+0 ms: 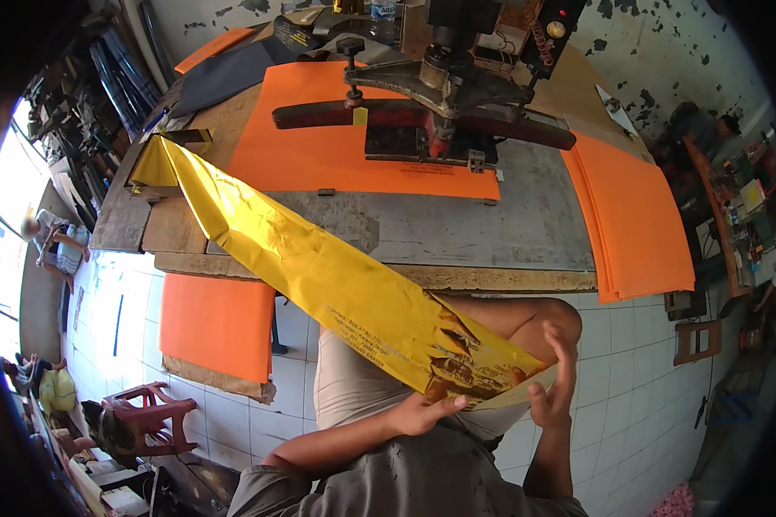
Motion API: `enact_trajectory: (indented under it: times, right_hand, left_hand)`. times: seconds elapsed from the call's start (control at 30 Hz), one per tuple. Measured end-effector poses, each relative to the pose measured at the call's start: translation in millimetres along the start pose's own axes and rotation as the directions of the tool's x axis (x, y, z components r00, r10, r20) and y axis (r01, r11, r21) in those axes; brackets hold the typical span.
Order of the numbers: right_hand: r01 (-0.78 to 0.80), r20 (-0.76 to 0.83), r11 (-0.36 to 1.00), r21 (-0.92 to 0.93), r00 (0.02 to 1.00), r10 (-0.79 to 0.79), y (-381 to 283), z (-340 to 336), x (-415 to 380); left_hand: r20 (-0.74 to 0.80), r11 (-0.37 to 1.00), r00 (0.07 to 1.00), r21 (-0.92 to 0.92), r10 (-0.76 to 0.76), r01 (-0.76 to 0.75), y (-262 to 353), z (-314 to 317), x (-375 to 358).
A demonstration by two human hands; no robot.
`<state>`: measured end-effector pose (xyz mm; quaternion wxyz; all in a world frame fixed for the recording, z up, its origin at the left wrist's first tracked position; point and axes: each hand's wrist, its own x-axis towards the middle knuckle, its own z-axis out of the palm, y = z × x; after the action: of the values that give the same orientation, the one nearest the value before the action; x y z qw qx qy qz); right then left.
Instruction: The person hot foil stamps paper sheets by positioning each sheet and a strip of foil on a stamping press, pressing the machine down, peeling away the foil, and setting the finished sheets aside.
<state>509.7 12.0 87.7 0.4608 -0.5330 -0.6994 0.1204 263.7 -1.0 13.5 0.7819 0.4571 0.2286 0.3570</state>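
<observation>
A long strip of gold foil runs slantwise from the left side of the table down to my lap. Dark printed lettering and torn-looking dark patches mark its lower end. My left hand grips that lower edge, thumb on top and fingers underneath. Right beside the strip's right end, my right hand has its fingers stretched up and its thumb apart. Ahead, a hot stamping press stands over an orange sheet on the grey table plate. Small printing shows on that sheet under the press.
A stack of orange sheets overhangs the table's right side. More orange sheets lie on a lower board at left. A dark red plastic stool stands on the tiled floor. Another person sits at the far left.
</observation>
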Motion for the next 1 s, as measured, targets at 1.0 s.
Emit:
enact_trajectory:
  times: [1.0]
  right_hand:
    - [-0.055, 0.568, 0.987, 0.15, 0.822, -0.04, 16.6, 97.7, -25.9]
  left_hand:
    - [-0.593, 0.596, 0.484, -0.008, 0.644, -0.803, 108.1, -183.7, -206.2]
